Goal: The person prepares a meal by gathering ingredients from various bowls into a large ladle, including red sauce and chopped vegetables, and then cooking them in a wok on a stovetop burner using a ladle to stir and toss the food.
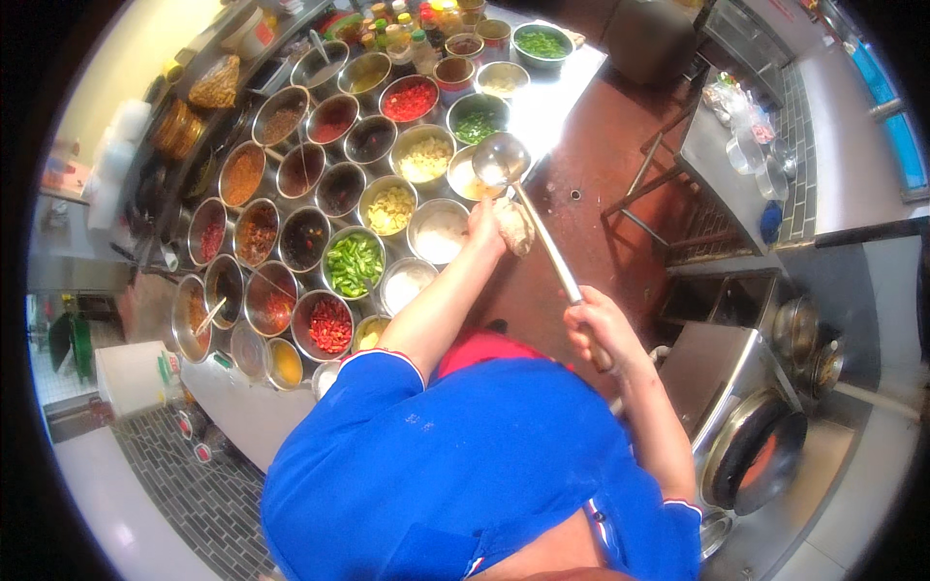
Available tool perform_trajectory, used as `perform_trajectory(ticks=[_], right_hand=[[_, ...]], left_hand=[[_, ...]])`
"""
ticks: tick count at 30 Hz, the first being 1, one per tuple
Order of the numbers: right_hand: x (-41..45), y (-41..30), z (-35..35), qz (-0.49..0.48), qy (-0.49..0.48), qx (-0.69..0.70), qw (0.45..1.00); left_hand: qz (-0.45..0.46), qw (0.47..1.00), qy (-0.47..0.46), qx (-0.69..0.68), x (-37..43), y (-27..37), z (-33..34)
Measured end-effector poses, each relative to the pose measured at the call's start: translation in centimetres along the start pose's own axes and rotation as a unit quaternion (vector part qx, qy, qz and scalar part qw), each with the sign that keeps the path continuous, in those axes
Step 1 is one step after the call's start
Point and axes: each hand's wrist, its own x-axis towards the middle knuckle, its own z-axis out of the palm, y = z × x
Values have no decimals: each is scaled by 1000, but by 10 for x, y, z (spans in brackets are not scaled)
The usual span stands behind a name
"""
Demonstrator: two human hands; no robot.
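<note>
My right hand (607, 327) is wrapped around the long handle of a steel ladle (546, 240). The ladle's bowl tilts above a metal bowl with pale contents (465, 174) at the counter's edge. My left hand (485, 226) is closed on a crumpled beige rag (514, 226), just below the ladle's bowl; its fingers are partly hidden. Close by the left hand are a bowl of white powder or grains (438, 231), a bowl of chopped pale yellow pieces (392, 209) and a bowl of sliced green peppers (354, 261).
Several steel bowls of seasonings, including chopped red chillies (330, 325), crowd the counter. Bottles (414, 47) stand at its far end. On the right are a metal side table (719, 171), a stove with a black wok (763, 457), and a reddish floor (581, 145) between.
</note>
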Motion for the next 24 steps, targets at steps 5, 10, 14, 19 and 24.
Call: perform_trajectory(ticks=[5,10,14,19,24], right_hand=[[14,2,12,17,-10,-120,993],[39,40,-2,-118,87,-399,905],[59,60,-14,-160,152,-602,767],[67,65,-7,-108,128,-610,774],[38,52,1,-122,89,-607,780]], left_hand=[[11,1000,-10,27,42,-14,-22],[53,993,36,99,59,-30,-18],[51,989,27,137,56,-29,-16],[-14,998,-55,37,78,-20,-38],[-60,995,-77,18,72,-15,-26]])
